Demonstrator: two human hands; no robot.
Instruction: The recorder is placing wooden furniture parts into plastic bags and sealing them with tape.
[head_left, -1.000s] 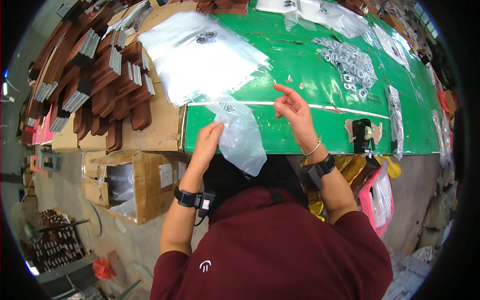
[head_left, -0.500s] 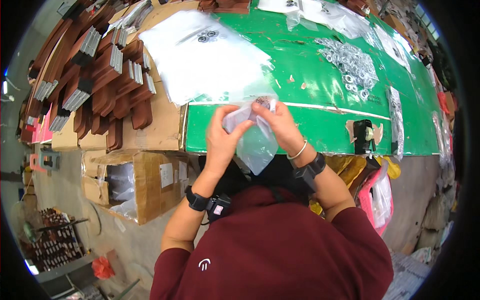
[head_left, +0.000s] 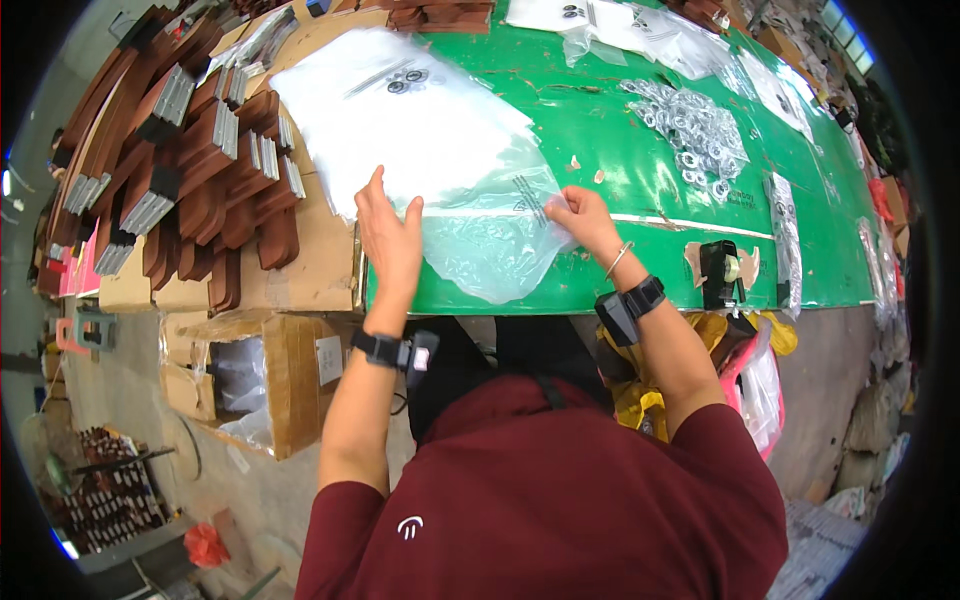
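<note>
A clear plastic bag (head_left: 490,255) with dark print lies spread over the near edge of the green table, partly on a pile of white-looking plastic bags (head_left: 430,130). My right hand (head_left: 587,218) is closed, pinching the bag's right edge between thumb and fingers. At the bag's left side, my left hand (head_left: 390,235) is open, thumb apart and fingers pointing away from me. Its palm faces the bag; whether it touches the plastic I cannot tell.
Stacked brown bars with silvery ends (head_left: 200,170) stand on cardboard at the left. Clear plastic rings (head_left: 690,130) lie in a heap on the green table (head_left: 640,270). A black tape dispenser (head_left: 718,275) sits by its near edge. An opened cardboard box (head_left: 290,380) stands below the table.
The bag was bunched between both hands and hanging toward me; now it lies spread flat on the table. My left hand has let go and moved left; my right has shifted slightly right.
</note>
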